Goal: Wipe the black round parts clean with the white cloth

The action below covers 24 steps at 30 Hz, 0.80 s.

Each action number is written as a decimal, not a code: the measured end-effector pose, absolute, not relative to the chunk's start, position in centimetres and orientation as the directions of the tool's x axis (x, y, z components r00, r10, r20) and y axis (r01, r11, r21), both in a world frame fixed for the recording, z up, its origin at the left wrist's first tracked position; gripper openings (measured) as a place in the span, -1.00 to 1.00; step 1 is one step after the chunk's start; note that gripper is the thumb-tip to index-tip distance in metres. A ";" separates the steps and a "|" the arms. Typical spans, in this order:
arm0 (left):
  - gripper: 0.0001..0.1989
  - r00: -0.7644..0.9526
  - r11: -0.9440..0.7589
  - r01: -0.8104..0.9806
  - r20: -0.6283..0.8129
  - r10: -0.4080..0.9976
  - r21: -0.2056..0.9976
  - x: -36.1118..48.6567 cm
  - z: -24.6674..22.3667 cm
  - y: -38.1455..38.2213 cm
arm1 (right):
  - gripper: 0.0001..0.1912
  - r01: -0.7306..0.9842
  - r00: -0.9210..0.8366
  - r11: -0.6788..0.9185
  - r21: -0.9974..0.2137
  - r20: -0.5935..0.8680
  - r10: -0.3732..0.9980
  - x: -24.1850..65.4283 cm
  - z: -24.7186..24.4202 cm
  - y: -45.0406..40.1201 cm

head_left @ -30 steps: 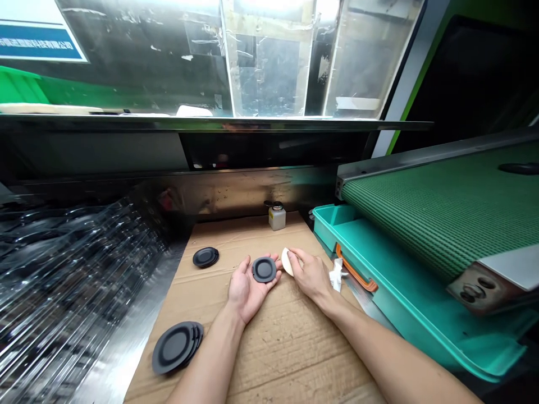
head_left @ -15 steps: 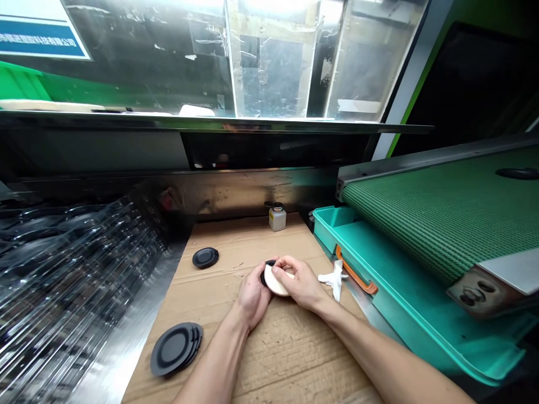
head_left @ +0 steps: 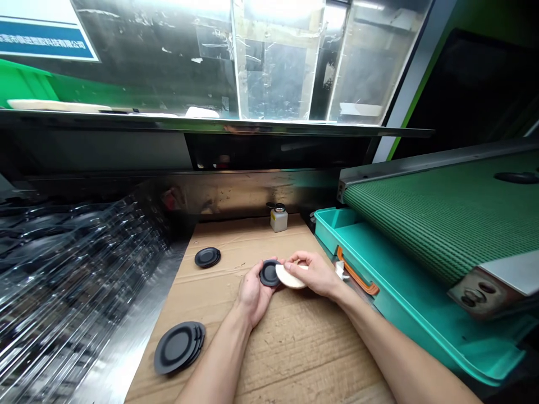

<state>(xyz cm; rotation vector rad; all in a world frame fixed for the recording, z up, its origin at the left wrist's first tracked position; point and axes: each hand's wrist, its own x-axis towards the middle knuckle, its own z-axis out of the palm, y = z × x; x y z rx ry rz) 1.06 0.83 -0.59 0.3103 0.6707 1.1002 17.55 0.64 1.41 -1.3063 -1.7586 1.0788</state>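
My left hand (head_left: 254, 292) holds a small round black disc (head_left: 269, 272) with a raised rim, its face turned up. Pinched in my right hand (head_left: 315, 274) is a round cream-white pad (head_left: 290, 277), close beside the disc and covering a little of its right edge. Both hands are over a cardboard sheet (head_left: 295, 348). To the left lie a small stack of black discs (head_left: 207, 257) and a larger stack of black discs (head_left: 179, 348). A small whitish bottle (head_left: 278, 218) stands at the back of the cardboard.
A teal tray (head_left: 404, 286) with an orange handle (head_left: 356, 272) is at the right, under a green conveyor belt (head_left: 442, 207). Clear plastic trays (head_left: 76, 280) fill the left. White crumpled material (head_left: 340, 270) lies behind my right hand.
My right hand has moved right with the white pad, uncovering most of the black disc. It now hides much of the white crumpled material. My left hand keeps its hold.
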 end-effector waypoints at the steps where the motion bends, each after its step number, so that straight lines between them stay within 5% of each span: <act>1: -0.69 0.291 0.429 -0.708 -0.322 0.901 0.561 1.1 -0.6 0.7 | -0.68 0.418 -0.232 0.189 -0.889 0.097 0.968 17.2 1.2 0.6; 4: -0.71 0.296 0.419 -0.696 -0.298 0.908 0.583 1.1 -0.5 0.5 | -0.77 0.482 -0.311 0.324 -0.814 0.187 0.932 16.3 0.9 0.2; 7: -0.70 0.302 0.442 -0.720 -0.331 0.894 0.535 0.7 -0.3 0.7 | -0.80 0.553 -0.396 0.350 -0.756 0.131 0.909 16.7 1.3 0.0; 12: -0.67 0.263 0.400 -0.773 -0.326 0.908 0.493 0.0 -0.1 1.2 | -0.71 0.728 -0.101 0.211 -0.653 0.201 0.974 18.2 1.2 0.6; 19: -0.58 0.277 0.375 -0.771 -0.259 0.925 0.515 -0.7 0.0 0.9 | -0.69 0.752 0.067 0.099 -0.652 0.225 0.972 18.2 0.0 1.1; 24: -0.48 0.148 0.198 -0.573 -0.138 0.979 0.795 0.3 -0.1 0.4 | -0.64 0.764 0.022 0.117 -0.634 0.207 0.978 18.1 -0.4 1.1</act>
